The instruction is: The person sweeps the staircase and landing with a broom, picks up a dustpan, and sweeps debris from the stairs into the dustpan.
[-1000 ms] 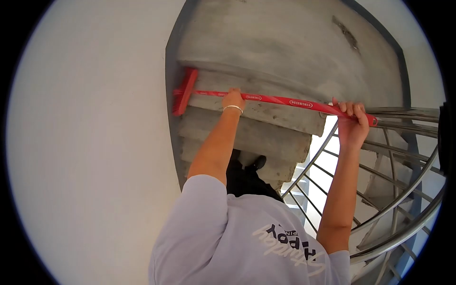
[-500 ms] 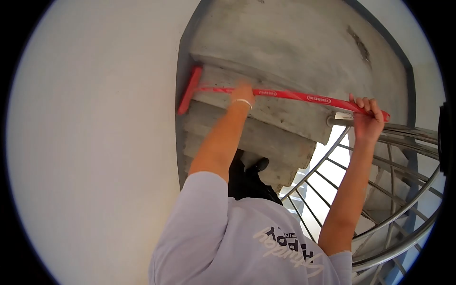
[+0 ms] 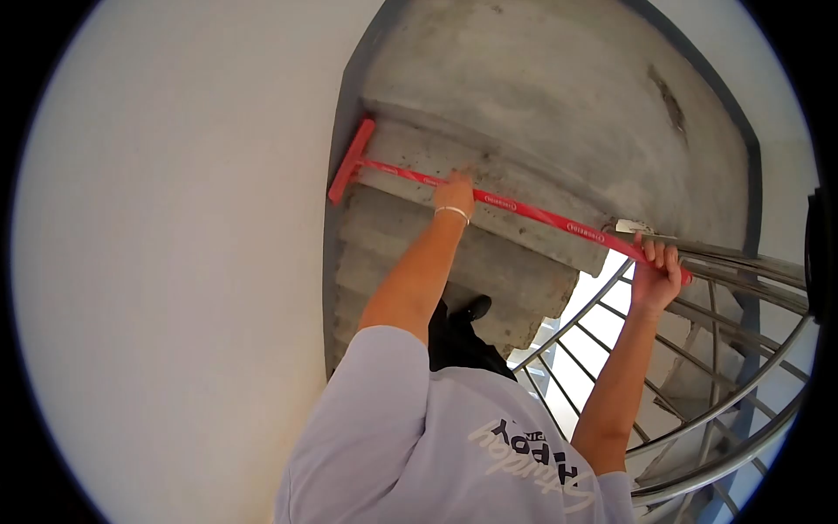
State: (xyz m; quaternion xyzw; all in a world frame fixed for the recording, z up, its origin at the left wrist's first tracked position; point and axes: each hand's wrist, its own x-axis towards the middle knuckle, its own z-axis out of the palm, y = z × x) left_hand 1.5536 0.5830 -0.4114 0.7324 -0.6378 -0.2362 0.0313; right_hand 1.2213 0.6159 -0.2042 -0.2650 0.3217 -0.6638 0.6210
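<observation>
A long red broom [image 3: 541, 214] slants across a concrete stair step. Its red head [image 3: 352, 162] lies at the left end of the step, against the dark border of the wall. My left hand [image 3: 455, 194], with a pale band at the wrist, is wrapped round the middle of the handle. Near the handle's far end, beside the railing, my right hand [image 3: 656, 272] grips it with curled fingers. The bristles are hidden under the head.
A white wall [image 3: 192, 244] with a grey border runs along the left. Concrete steps [image 3: 497, 266] descend toward my black shoe [image 3: 476, 307]. Metal railings [image 3: 733, 397] curve along the right, and a concrete landing [image 3: 559, 79] lies beyond the steps.
The handle's right end has swung lower with my right hand, so the broom slants more. My left hand has shifted right in view, and the head appears slightly further right.
</observation>
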